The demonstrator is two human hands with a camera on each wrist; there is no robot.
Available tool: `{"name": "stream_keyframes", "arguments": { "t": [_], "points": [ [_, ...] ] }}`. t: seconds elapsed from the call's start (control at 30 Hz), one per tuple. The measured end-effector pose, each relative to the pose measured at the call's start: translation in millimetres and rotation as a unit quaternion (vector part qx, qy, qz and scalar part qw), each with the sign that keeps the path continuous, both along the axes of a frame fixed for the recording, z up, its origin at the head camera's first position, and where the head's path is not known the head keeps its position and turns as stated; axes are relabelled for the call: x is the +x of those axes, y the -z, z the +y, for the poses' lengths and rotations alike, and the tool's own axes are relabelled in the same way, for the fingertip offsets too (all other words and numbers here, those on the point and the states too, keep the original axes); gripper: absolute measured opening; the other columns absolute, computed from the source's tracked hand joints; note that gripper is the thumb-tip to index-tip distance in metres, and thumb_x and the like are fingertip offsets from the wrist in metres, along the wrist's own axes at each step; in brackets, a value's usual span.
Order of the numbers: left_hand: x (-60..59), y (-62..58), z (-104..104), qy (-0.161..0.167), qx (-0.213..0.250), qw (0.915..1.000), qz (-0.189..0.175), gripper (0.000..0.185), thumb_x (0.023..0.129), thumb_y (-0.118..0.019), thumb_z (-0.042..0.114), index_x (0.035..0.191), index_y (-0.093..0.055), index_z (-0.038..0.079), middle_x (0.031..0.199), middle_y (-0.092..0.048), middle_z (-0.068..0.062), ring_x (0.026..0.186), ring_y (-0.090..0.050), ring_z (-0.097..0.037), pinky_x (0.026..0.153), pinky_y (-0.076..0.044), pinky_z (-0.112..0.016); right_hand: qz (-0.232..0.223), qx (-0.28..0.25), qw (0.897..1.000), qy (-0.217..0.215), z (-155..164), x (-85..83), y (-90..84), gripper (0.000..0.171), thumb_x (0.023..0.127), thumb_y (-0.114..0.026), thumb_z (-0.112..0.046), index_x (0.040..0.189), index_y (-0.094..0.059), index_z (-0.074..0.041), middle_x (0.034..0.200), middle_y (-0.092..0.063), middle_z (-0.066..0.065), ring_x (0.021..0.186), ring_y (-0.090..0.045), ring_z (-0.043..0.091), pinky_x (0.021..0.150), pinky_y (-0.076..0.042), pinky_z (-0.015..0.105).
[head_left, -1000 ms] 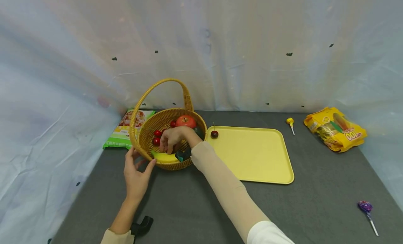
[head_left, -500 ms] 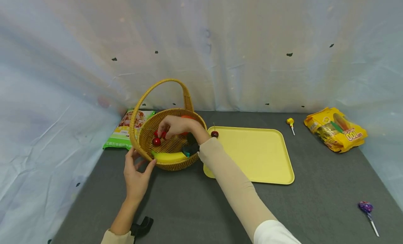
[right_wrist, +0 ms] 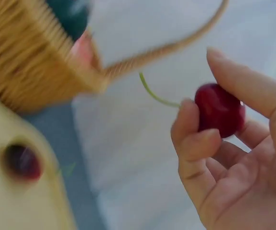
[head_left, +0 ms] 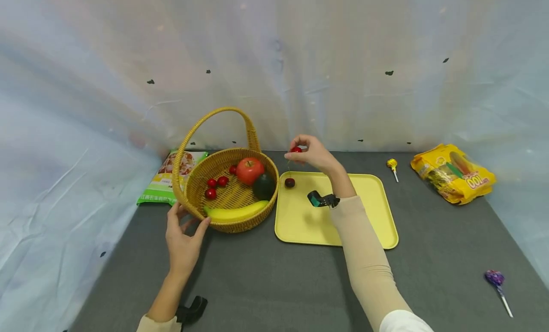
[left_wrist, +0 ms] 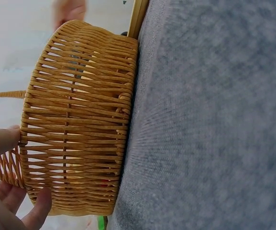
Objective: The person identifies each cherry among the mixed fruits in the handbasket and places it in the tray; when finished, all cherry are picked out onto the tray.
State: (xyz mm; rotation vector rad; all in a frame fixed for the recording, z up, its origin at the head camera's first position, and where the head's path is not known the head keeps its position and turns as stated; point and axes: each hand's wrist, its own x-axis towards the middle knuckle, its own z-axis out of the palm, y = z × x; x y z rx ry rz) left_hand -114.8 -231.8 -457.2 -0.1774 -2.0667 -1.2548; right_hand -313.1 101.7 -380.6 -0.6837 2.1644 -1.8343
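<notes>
A pale, creased sheet backs a grey desk (head_left: 266,284). On it, from largest down, lie a yellow tray (head_left: 369,217), a wicker basket (head_left: 201,179) touching the tray's left edge, a green packet (head_left: 160,179) behind the basket, a yellow snack bag (head_left: 452,172), and two lollipops (head_left: 497,279), well apart at the right.

The left hand (head_left: 182,239) grips the basket's near rim, thumb and fingers (left_wrist: 37,211) curled against the weave. The right hand (head_left: 313,153) hangs above the tray's far left corner, pinching a cherry (right_wrist: 220,110) between thumb and fingers, its stem free. A second cherry (head_left: 289,182) already lies on the tray just below.

The step in hand looks like carrying fruit from basket to tray; setting this cherry down would call for lowering it beside the other and letting go gently, since it could roll.

The right wrist view is blurred at the basket, and the left wrist view hides the basket's contents.
</notes>
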Motion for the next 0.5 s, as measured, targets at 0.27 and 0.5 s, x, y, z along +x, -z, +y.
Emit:
{"name": "stream_keyframes", "arguments": {
  "t": [0.27, 0.5],
  "points": [
    [11.4, -24.6, 14, 0.001, -0.005, 1.0000, 0.005, 0.075, 0.077, -0.074, -0.021, 0.142, -0.039, -0.012, 0.119, -0.051, -0.033, 0.111, -0.051, -0.005, 0.086, -0.052, -0.016, -0.079, -0.004, 0.994, 0.082, 35, 2.9, 47.4, 0.016, 0.099, -0.064, -0.013, 0.103, -0.061, 0.002, 0.093, -0.063, 0.017, 0.088, -0.061, 0.039, 0.089, -0.055, 0.049],
    [12.1, -26.6, 14, 0.003, -0.007, 1.0000, 0.005, 0.073, 0.077, -0.074, -0.021, 0.141, -0.039, -0.014, 0.118, -0.051, -0.033, 0.111, -0.051, -0.004, 0.086, -0.052, -0.016, -0.117, 0.025, 0.992, 0.037, 45, 8.2, 63.0, 0.035, 0.103, -0.039, -0.001, 0.135, -0.047, 0.012, 0.134, -0.047, 0.031, 0.118, -0.051, 0.042, 0.107, -0.043, 0.050]
  ]
}}
